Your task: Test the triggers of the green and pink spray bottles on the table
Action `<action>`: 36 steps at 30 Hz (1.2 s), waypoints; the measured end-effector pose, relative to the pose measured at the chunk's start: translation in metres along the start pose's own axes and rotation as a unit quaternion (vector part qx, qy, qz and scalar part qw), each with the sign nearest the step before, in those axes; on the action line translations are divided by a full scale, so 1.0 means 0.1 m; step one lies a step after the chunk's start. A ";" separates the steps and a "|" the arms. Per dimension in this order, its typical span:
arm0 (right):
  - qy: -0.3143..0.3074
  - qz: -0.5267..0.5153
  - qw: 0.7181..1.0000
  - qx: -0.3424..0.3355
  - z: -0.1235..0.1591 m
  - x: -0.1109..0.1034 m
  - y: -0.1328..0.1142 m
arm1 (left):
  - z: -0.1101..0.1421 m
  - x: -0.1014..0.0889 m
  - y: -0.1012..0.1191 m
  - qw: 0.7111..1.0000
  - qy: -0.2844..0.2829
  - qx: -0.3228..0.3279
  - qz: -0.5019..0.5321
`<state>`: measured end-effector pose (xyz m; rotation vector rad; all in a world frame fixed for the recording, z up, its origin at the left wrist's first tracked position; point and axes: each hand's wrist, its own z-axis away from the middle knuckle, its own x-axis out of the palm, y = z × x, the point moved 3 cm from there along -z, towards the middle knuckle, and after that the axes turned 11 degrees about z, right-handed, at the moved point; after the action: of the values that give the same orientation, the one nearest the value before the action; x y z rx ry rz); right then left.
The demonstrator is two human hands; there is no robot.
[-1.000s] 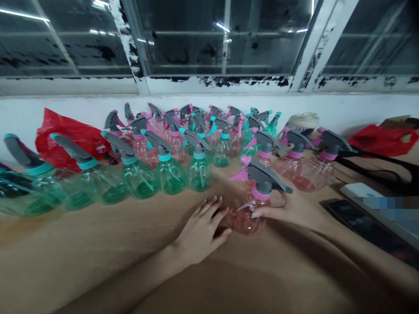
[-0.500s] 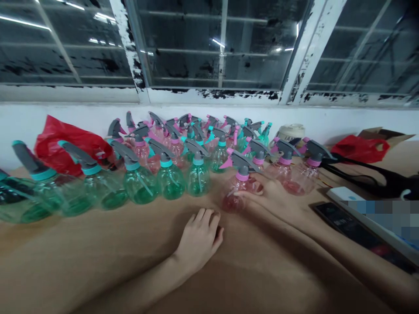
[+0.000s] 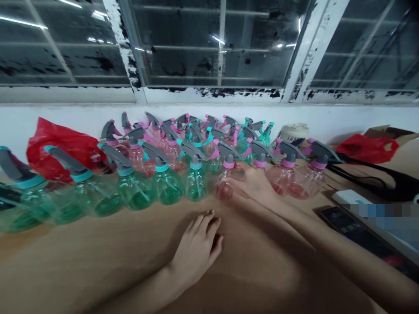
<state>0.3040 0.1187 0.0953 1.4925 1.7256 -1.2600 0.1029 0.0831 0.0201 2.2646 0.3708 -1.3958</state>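
Observation:
My right hand [image 3: 255, 183] is wrapped round the body of a pink spray bottle [image 3: 224, 185], which stands upright at the end of the front row. Its collar is pink and its trigger head grey and pink. Just left of it is a small green spray bottle [image 3: 195, 183] with a turquoise collar. Other pink bottles, such as a clear pink spray bottle [image 3: 283, 176], stand to the right of my hand. My left hand [image 3: 198, 246] rests on the wooden table [image 3: 131, 261] in front of the row, fingers loosely spread, with nothing in it.
Several green and pink spray bottles crowd behind the front row. A red plastic bag [image 3: 62, 144] lies at the left, another red bag [image 3: 366, 148] at the right. A phone [image 3: 353, 231], a white box [image 3: 347, 198] and a black strap [image 3: 382, 174] are at the right.
The pink bottle in my right hand has moved left and back, into line beside the small green bottle. The fingers of my left hand have spread a little.

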 end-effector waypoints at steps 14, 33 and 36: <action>0.017 -0.113 0.993 0.031 0.33 -0.47 0.41 | 0.00 -0.02 -0.05 1.000 0.008 0.007 -0.008; -0.012 0.094 0.990 0.109 0.11 -0.31 0.50 | 0.00 -0.01 -0.13 1.000 -0.004 0.007 -0.017; -0.009 0.099 0.990 0.097 0.21 -0.33 0.51 | 0.00 -0.01 -0.13 1.000 -0.002 0.010 -0.019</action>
<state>0.3568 0.0823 0.0994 1.7100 1.4357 -1.3626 0.0964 0.0940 0.0182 2.2817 0.4029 -1.4273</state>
